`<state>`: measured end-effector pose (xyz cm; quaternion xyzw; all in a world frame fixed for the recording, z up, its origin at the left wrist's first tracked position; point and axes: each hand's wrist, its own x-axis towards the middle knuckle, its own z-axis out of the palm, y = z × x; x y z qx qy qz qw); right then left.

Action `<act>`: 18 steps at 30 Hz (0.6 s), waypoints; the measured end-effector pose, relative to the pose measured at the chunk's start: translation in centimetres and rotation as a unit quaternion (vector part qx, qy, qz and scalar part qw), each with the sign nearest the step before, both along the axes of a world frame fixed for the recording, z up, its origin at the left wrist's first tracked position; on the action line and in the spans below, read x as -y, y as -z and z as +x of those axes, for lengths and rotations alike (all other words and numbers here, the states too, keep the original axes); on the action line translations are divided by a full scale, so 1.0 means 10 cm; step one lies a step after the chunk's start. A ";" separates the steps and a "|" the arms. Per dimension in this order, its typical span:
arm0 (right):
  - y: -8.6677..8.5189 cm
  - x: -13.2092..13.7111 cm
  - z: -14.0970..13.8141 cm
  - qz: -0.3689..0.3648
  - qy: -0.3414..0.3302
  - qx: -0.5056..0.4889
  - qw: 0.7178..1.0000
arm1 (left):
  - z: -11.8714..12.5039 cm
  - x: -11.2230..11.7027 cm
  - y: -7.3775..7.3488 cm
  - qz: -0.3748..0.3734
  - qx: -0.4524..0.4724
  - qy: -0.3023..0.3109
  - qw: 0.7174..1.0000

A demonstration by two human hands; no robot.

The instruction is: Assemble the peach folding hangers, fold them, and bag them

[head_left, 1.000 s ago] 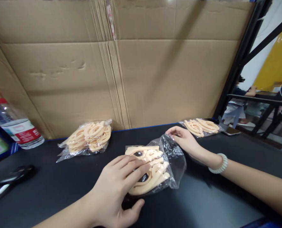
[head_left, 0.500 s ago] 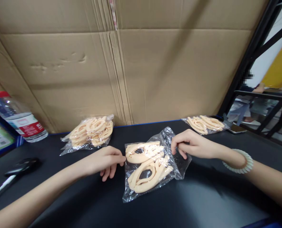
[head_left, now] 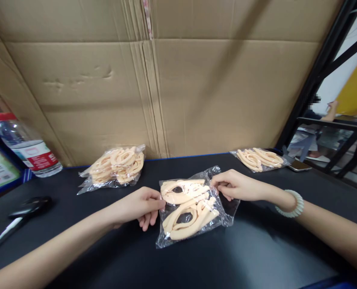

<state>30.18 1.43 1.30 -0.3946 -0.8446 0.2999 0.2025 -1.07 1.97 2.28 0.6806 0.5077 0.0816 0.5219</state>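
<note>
A clear plastic bag (head_left: 166, 241) lies on the black table in front of me. Inside are cream-coloured pieces (head_left: 180, 233) shaped like looped strips; their exact kind I cannot tell. At the bag's left edge, my left hand (head_left: 145, 206) pinches the film between thumb and forefinger, with the other fingers curled beneath. Opposite it, my right hand (head_left: 237, 184), wearing a pale beaded bracelet (head_left: 290, 204) at the wrist, has its fingertips closed on the crumpled right end of the bag. Part of that grip is hidden behind the fingers.
Similar filled bags lie at the back: a stacked pile (head_left: 115, 166) on the left and a flat one (head_left: 258, 158) on the right, beside a phone (head_left: 298, 165). At left are a water bottle (head_left: 33, 150) and a black object with a white handle (head_left: 30, 206). Cardboard (head_left: 226, 100) walls the back.
My left hand has moved right onto the bag's edge and pinched it. My right hand has shifted left and closed on the other end. The bag's near edge sits slightly higher in view.
</note>
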 end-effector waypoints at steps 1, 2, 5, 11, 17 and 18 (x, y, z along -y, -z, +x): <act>0.03 -0.02 0.01 0.033 0.005 -0.001 0.999 | 0.01 0.00 0.00 0.021 0.015 -0.012 1.000; 0.06 -0.05 0.03 0.072 0.015 -0.001 0.997 | 0.02 0.00 0.00 0.043 0.036 -0.027 0.998; 0.17 -0.16 0.07 0.180 0.074 -0.003 0.981 | 0.05 0.02 -0.05 0.098 0.134 -0.080 0.983; 0.37 -0.34 0.14 0.228 0.139 -0.014 0.964 | 0.04 0.05 -0.18 0.093 0.320 -0.151 0.931; 0.41 -0.37 0.15 0.238 0.149 -0.010 0.960 | 0.04 0.06 -0.29 0.116 0.377 -0.186 0.900; 0.42 -0.37 0.15 0.238 0.149 -0.008 0.960 | 0.04 0.06 -0.30 0.121 0.381 -0.189 0.897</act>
